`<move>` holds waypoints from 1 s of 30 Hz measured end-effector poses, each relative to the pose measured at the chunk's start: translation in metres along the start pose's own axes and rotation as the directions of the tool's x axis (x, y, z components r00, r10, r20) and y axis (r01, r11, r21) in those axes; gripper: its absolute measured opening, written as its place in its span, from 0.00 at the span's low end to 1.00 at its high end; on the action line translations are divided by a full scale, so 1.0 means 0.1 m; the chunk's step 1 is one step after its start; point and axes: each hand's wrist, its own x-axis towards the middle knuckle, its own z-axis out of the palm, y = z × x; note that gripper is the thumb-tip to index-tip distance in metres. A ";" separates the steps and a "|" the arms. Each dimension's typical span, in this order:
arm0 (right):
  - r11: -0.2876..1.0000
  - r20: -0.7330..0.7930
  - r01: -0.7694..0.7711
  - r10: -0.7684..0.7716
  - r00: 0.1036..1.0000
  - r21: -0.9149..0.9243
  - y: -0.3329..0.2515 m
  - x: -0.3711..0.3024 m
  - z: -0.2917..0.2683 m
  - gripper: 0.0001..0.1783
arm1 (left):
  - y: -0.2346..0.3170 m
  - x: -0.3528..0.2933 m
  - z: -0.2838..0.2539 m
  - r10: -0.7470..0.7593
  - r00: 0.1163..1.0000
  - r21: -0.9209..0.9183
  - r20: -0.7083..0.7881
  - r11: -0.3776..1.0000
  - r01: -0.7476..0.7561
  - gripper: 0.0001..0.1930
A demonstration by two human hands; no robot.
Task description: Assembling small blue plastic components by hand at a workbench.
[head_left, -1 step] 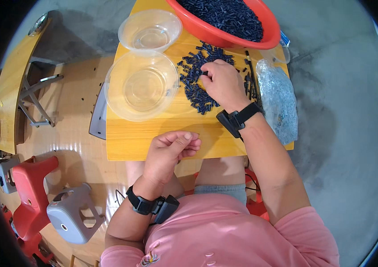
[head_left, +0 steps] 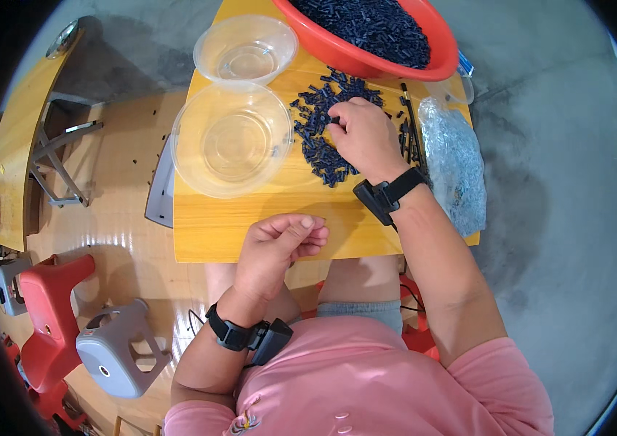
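A loose pile of small dark blue tube-shaped pieces (head_left: 315,120) lies on the yellow table. Over its right side, my right hand (head_left: 363,138) pinches one small dark piece (head_left: 334,120) between thumb and forefinger. My left hand (head_left: 286,240) is held above the table's near edge, thumb pressed on the curled forefinger; whatever may be in that pinch is hidden. Left of the pile stands a clear round plastic bowl (head_left: 232,142), with another clear bowl (head_left: 245,54) behind it; each has a tiny speck inside.
A red basin (head_left: 439,62) heaped with dark pieces sits at the table's far side. Thin black rods (head_left: 413,123) and a clear plastic bag (head_left: 455,171) of small pale items lie at the right. Red (head_left: 50,320) and grey (head_left: 115,356) plastic stools stand on the floor at left.
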 end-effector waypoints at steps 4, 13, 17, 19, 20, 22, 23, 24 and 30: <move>1.000 0.029 -0.009 0.009 1.000 -0.006 -0.02 0.01 -0.02 0.08 | 0.00 0.00 -0.01 -0.005 1.000 -0.016 0.012 1.000 0.005 0.12; 0.985 0.074 -0.097 0.087 0.993 0.140 0.04 -0.04 -0.10 0.04 | 0.01 0.00 0.03 -0.008 1.000 -0.001 -0.004 1.000 0.008 0.12; 0.921 0.077 -0.108 0.085 0.993 0.374 -0.02 -0.26 -0.42 0.06 | -0.04 -0.01 0.00 0.019 1.000 0.004 -0.002 1.000 -0.019 0.12; 0.802 0.287 -0.260 0.116 0.951 0.537 -0.09 -0.49 -0.59 0.06 | -0.06 -0.02 0.01 0.020 1.000 0.033 -0.020 0.999 -0.019 0.12; 0.743 0.376 -0.334 0.119 0.919 0.580 -0.12 -0.63 -0.67 0.05 | -0.08 -0.03 0.03 0.048 0.999 0.072 -0.020 0.996 -0.047 0.12; 0.590 0.412 -0.407 0.134 0.901 0.697 -0.16 -0.90 -0.67 0.05 | -0.08 -0.06 0.08 0.070 0.997 0.110 -0.021 0.992 -0.068 0.12; 0.416 0.442 -0.456 0.136 0.887 0.787 -0.17 -1.03 -0.67 0.06 | -0.06 -0.08 0.12 0.044 0.999 0.092 0.001 0.995 -0.044 0.12; 0.327 0.477 -0.489 0.123 0.870 0.809 -0.18 -1.15 -0.66 0.07 | -0.06 -0.11 0.16 0.019 1.000 0.075 0.023 0.997 -0.021 0.11; 0.197 0.510 -0.519 0.095 0.855 0.832 -0.28 -1.45 -0.69 0.07 | -0.19 -0.25 0.29 -0.047 0.985 0.070 0.166 0.997 0.036 0.12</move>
